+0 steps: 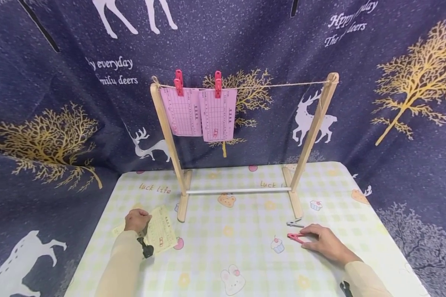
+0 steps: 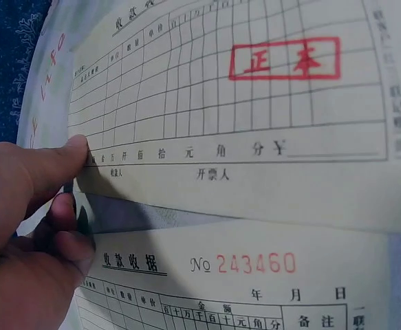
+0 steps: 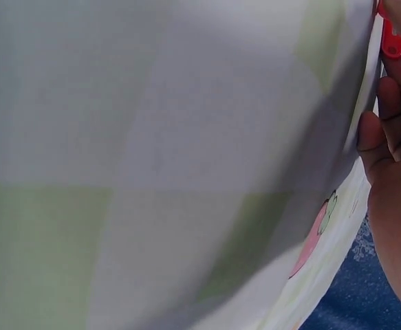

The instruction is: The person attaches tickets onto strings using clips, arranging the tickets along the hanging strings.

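Note:
My left hand (image 1: 136,220) pinches the edge of a pale yellow receipt slip (image 1: 160,231) between thumb and fingers at the table's left side. The left wrist view shows this slip's printed grid and red stamp, with a second yellow receipt slip (image 2: 255,275) below it. At the right, my right hand (image 1: 327,243) pinches a red clothespin (image 1: 295,237) by its end, low over the tablecloth. Just beyond it lies a grey clothespin (image 1: 294,224). Only part of the red clothespin appears at the upper right corner of the right wrist view.
A wooden rack (image 1: 308,136) stands at the back with a string (image 1: 278,85) across its top. Two pink receipt slips (image 1: 183,111) hang from the string's left part under red clothespins (image 1: 218,84). A checked tablecloth (image 1: 223,247) covers the table; a dark blue patterned cloth hangs behind.

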Available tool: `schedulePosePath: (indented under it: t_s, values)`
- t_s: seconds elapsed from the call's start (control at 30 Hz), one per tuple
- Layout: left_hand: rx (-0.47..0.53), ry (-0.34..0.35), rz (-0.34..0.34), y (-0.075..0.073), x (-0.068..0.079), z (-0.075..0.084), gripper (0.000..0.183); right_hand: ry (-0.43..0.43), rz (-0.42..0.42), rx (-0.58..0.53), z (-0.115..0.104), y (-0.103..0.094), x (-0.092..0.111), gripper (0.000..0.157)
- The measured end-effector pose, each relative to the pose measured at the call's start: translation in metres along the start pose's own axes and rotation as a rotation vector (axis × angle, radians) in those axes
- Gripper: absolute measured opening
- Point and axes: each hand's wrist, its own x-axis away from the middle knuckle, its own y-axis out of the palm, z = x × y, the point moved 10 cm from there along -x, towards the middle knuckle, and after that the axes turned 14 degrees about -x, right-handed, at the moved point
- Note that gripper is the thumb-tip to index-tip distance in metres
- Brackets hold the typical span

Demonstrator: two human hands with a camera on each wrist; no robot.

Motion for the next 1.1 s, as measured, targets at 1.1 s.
schedulePosePath:
  t_s: [1.1]
  values:
    - [-0.011, -0.03, -0.037, 0.002, -0.003, -0.003, 0.015, 0.102, -0.037, 0.027, 0.011, 0.002, -0.002, 0.032]
